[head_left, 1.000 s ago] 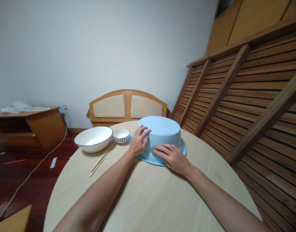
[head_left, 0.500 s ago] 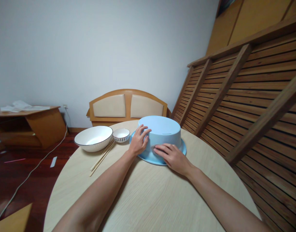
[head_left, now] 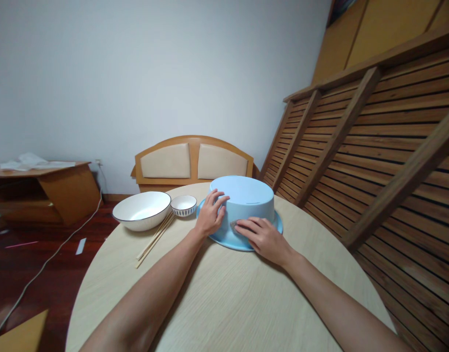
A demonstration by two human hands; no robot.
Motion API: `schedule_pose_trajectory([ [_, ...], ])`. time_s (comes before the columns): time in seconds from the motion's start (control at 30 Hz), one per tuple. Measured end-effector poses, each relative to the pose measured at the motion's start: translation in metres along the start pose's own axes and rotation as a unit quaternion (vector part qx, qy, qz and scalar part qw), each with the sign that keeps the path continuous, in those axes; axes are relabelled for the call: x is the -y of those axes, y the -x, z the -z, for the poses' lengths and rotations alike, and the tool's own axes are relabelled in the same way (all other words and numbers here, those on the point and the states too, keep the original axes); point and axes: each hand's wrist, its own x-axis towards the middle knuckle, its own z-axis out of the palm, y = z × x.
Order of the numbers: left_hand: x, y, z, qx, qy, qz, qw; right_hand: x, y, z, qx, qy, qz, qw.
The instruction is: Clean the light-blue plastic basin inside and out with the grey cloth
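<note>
A light blue plastic basin (head_left: 242,189) sits upside down on the round table, its wide rim against the tabletop. Against the basin's left side rests my left hand (head_left: 210,213), fingers spread and touching the wall near the upturned base. My right hand (head_left: 263,238) presses on the front wall with its fingers bent. A small grey pad-like piece (head_left: 233,224) peeks out at those fingertips; most of it is covered, so its exact kind cannot be made out.
Left of the basin stand a large white bowl (head_left: 141,208) and a small patterned bowl (head_left: 183,204). A few wooden chopsticks (head_left: 156,239) lie beside them on the pale table (head_left: 224,303). Wooden slatted panels (head_left: 356,146) lean along the right.
My right hand has shifted very slightly right along the basin wall, with a bit more of the grey piece showing. The left hand and basin stay in place.
</note>
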Motion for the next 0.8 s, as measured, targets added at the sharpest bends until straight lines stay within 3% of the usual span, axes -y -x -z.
schedule_pose_trajectory([
  [0.1,0.001,0.000,0.000,0.000,0.002,-0.001,1.000,-0.008,0.003,0.001,-0.075,0.033,-0.062,0.995],
  [0.2,0.001,0.000,-0.001,-0.005,0.005,-0.002,1.000,-0.012,0.005,0.003,-0.103,0.040,-0.086,0.990],
  [0.43,0.000,0.000,0.000,0.001,-0.002,0.002,1.000,-0.001,0.003,-0.002,0.015,-0.028,0.039,0.999],
  [0.57,0.000,0.000,-0.001,-0.006,-0.001,-0.005,1.000,0.010,-0.003,-0.003,0.060,-0.069,0.064,0.994],
  [0.7,-0.001,0.000,-0.001,-0.006,-0.001,-0.002,1.000,0.010,-0.003,-0.002,0.063,-0.069,0.064,0.994],
  [0.8,0.000,0.000,0.000,-0.005,0.003,-0.002,1.000,0.004,0.000,-0.001,0.011,-0.028,0.018,0.999],
])
